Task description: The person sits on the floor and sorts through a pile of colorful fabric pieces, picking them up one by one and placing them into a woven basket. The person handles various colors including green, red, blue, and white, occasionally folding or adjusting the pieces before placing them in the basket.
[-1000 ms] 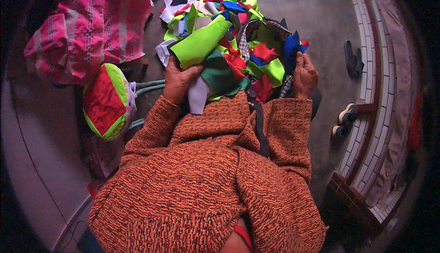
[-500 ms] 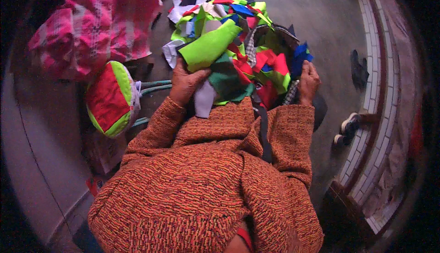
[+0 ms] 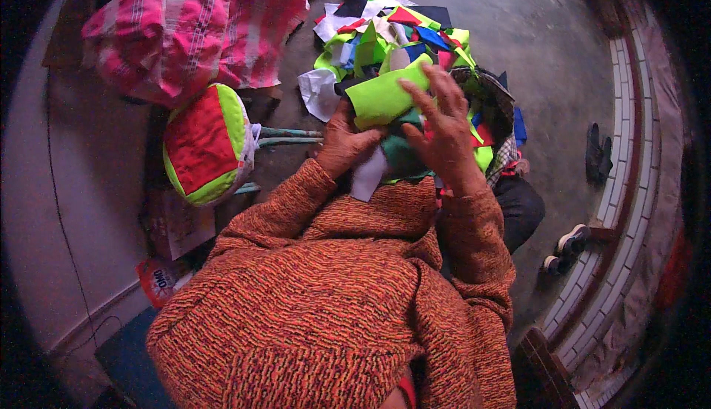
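Note:
My left hand (image 3: 343,142) pinches the near left edge of a neon green cloth piece (image 3: 385,98), its thumb bent inward. Fingers spread, my right hand (image 3: 450,138) reaches over the right end of that cloth; whether the fingertips touch it I cannot tell. Below it, a dark green cloth piece (image 3: 402,153) and a pale grey one (image 3: 368,176) lie over my lap. Beyond my hands spreads a heap of cloth scraps (image 3: 370,35) in neon green, white, red, blue and black. A checked cloth with a dark lining (image 3: 507,131) bulges beside my right hand, with a blue scrap (image 3: 520,127) at its edge.
To the left stands a stool with a red and lime padded cover (image 3: 204,138) and pale green legs. Pink plaid cloth (image 3: 178,31) hangs behind it. Dark shoes (image 3: 598,153) and sneakers (image 3: 570,242) sit at the right by a white-tiled step (image 3: 616,112).
My right hand has let go of a blue scrap at the right and swung left over the neon green cloth, opening its fingers. My left hand keeps hold; the whole view has shifted.

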A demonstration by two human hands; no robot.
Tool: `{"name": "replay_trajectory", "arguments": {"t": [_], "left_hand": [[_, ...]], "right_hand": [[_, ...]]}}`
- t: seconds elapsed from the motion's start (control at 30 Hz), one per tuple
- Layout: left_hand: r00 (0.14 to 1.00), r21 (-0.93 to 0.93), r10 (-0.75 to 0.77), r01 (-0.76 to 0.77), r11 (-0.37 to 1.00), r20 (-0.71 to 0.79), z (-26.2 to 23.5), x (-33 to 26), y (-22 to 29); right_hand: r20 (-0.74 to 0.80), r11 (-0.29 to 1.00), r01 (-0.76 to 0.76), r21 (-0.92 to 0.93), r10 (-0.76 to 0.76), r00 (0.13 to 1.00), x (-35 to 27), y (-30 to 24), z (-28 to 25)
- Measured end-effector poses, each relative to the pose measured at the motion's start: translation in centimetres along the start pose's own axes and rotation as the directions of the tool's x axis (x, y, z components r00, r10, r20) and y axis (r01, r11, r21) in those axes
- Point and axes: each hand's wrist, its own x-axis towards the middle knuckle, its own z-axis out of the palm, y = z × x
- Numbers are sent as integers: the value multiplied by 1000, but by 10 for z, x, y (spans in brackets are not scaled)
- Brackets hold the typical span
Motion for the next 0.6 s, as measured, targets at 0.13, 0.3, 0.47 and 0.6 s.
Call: {"name": "replay_trajectory", "arguments": {"t": [0.13, 0.3, 0.47, 0.6], "left_hand": [[999, 1, -7, 7, 1000, 45, 2, -1, 13], [997, 118, 37, -45, 992, 67, -5, 0, 10], [995, 164, 75, -86, 983, 70, -11, 3, -5], [997, 110, 61, -66, 992, 49, -9, 2, -3]], "right_hand": [[32, 996, 72, 44, -74, 997, -5, 14, 36], [-156, 642, -250, 725, 507, 848, -18, 28, 30], [-241, 401, -145, 904, 762, 601, -31, 46, 7], [-249, 551, -346, 760, 738, 627, -33, 34, -1]]}}
